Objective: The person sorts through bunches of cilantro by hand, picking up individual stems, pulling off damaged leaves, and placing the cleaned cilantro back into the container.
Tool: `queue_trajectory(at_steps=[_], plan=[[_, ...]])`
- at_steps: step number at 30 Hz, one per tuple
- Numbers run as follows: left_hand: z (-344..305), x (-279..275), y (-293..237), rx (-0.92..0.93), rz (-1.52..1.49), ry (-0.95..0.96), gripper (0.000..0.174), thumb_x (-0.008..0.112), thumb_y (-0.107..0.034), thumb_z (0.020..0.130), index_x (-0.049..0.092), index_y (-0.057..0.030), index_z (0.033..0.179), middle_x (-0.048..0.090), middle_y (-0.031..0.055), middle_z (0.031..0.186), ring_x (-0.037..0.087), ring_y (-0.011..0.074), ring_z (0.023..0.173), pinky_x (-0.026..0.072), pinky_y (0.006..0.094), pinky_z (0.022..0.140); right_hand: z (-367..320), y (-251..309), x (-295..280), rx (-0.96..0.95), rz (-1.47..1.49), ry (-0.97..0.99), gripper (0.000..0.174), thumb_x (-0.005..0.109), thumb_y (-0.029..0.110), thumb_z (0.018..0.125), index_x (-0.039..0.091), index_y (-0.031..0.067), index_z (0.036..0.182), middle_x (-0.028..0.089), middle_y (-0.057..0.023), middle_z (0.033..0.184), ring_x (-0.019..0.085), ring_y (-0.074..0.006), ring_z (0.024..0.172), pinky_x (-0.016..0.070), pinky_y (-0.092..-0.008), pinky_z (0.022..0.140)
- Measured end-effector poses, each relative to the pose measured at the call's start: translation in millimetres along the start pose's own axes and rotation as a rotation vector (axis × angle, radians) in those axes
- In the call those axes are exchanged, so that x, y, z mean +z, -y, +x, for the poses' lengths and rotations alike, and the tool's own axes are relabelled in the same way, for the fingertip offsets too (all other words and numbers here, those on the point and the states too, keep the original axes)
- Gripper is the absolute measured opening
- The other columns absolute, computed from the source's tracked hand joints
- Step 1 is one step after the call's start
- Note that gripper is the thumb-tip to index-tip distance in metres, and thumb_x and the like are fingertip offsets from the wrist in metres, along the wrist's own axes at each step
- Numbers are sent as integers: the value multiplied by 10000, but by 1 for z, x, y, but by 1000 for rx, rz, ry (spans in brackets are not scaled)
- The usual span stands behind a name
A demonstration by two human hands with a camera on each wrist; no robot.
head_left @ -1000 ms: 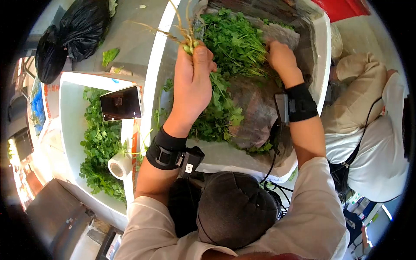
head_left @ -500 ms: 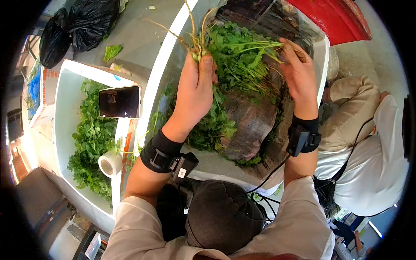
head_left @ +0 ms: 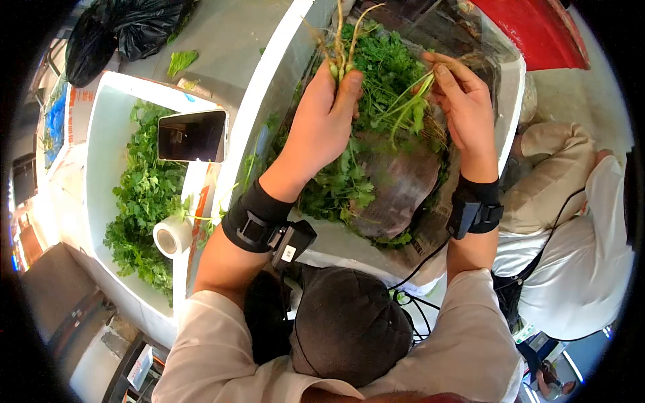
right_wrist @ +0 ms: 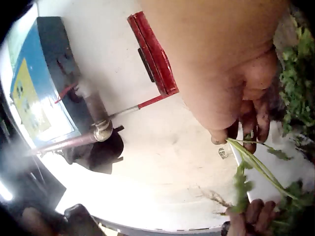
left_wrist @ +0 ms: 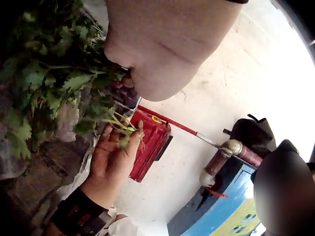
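In the head view my left hand [head_left: 319, 131] grips a bunch of cilantro at the stem base. Its pale, thin roots [head_left: 341, 47] stick up past the thumb, and leaves hang below the hand. Across from it, my right hand [head_left: 465, 114] pinches a green cilantro sprig [head_left: 413, 107] between thumb and fingers. The right wrist view shows this sprig's stems [right_wrist: 261, 167] running from the fingertips toward the left hand [right_wrist: 251, 216]. Beneath both hands lies a heap of cilantro [head_left: 386, 67], beside a newspaper-wrapped bundle [head_left: 396, 181].
A white foam box [head_left: 516, 94] surrounds the heap. To the left, a second foam box holds more cilantro [head_left: 144, 201]; a phone [head_left: 195, 136] and a white roll [head_left: 171, 238] rest at its edge. Black plastic bags [head_left: 151, 27] lie at upper left. Another person [head_left: 557, 168] sits at right.
My right hand has come up out of the heap with a sprig, which now points lower left. My left hand, still gripping its bunch, has shifted a little right.
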State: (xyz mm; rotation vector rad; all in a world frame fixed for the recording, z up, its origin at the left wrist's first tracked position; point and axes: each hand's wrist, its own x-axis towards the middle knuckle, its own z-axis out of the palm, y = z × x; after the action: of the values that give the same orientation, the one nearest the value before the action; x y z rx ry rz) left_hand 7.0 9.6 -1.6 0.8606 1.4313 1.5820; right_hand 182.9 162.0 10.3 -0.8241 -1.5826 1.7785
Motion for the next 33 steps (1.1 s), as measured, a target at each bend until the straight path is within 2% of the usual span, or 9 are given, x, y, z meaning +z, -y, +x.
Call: queue_trajectory(at_steps=[6, 10, 17, 20, 22, 25, 29, 31, 33], plan=[[-2, -2, -3, -145, 24, 170, 238, 538, -275, 1070, 560, -38, 1082, 535, -16, 831, 495, 74, 718, 454, 258, 660, -6, -4, 20, -84, -230, 135, 281, 665, 129, 983, 671, 26, 1245, 682, 16, 903, 561, -24, 770, 422, -194, 650], [-3, 0, -5, -145, -22, 219, 251, 600, -259, 1040, 592, -24, 1128, 586, -17, 868, 537, 73, 728, 464, 242, 658, -9, -9, 28, -16, -68, 215, 142, 686, 80, 963, 649, 21, 1087, 681, 18, 885, 565, -13, 776, 429, -186, 651], [-3, 0, -9, -155, -80, 199, 241, 679, -128, 975, 591, -8, 1165, 667, 32, 972, 634, 100, 799, 552, 262, 702, -11, -12, 35, -93, -107, 217, 114, 696, 82, 960, 645, 31, 1048, 665, 29, 875, 580, -25, 782, 438, -187, 662], [-2, -1, -5, -152, -138, 176, 247, 683, -117, 970, 589, -6, 1170, 668, 37, 977, 639, 105, 798, 557, 266, 710, -12, -12, 36, -89, -164, 218, 147, 697, 79, 956, 659, 9, 1080, 663, -3, 951, 600, -49, 814, 467, -209, 700], [-2, -2, -4, -147, -181, 159, 248, 683, -114, 970, 588, -6, 1173, 667, 39, 978, 639, 107, 792, 554, 266, 707, -11, -13, 36, -235, -295, 211, 186, 691, 65, 950, 677, -10, 1120, 654, -38, 1057, 623, -80, 875, 492, -235, 754], [-1, -1, -4, -102, -196, 101, 215, 674, -106, 972, 595, -13, 1149, 660, 32, 970, 640, 110, 789, 546, 270, 696, -14, -3, 33, -203, -298, 252, 209, 696, 72, 943, 690, -12, 1134, 632, -49, 1144, 634, -114, 931, 505, -255, 792], [2, -4, -5, -144, -224, -21, 214, 659, -118, 981, 603, -22, 1163, 645, 12, 944, 619, 100, 782, 524, 262, 707, -19, 2, 43, -318, -304, 219, 222, 718, 74, 913, 704, 4, 1123, 659, -64, 1084, 658, -157, 921, 511, -271, 794], [2, -6, -5, -148, -191, -50, 233, 651, -119, 987, 603, -26, 1196, 639, 5, 955, 601, 91, 787, 518, 255, 737, -18, 11, 42, -487, -694, 263, 234, 748, 79, 868, 715, 14, 1090, 679, -104, 982, 678, -229, 851, 522, -313, 749], [3, -7, -3, -115, -124, -59, 242, 649, -116, 987, 606, -27, 1209, 633, 3, 932, 587, 86, 760, 486, 237, 706, -17, 4, 40, -506, -731, 245, 225, 751, 76, 855, 721, 18, 1070, 674, -118, 936, 674, -261, 828, 520, -332, 723]])
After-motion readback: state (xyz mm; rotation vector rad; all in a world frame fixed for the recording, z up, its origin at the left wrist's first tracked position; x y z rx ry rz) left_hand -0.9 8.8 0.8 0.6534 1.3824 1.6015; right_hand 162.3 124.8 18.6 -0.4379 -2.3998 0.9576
